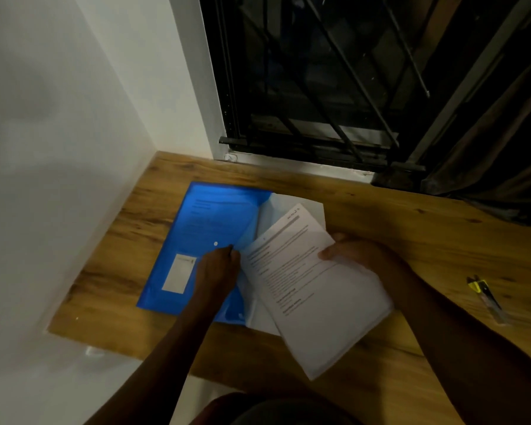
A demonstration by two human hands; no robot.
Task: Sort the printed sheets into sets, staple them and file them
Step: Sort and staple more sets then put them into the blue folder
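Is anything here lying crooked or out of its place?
Nothing is damaged or spilled. Only the printed sheets in the right hand sit askew to the blue folder, whose cover edge the left hand grips; more white paper pokes out of its right side.

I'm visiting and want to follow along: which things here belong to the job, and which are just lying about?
In the job: printed sheets, held by the right hand; blue folder, with the left hand at its flap.
Lying about: yellow and black tool on the desk, untouched, perhaps the stapler; curtain.
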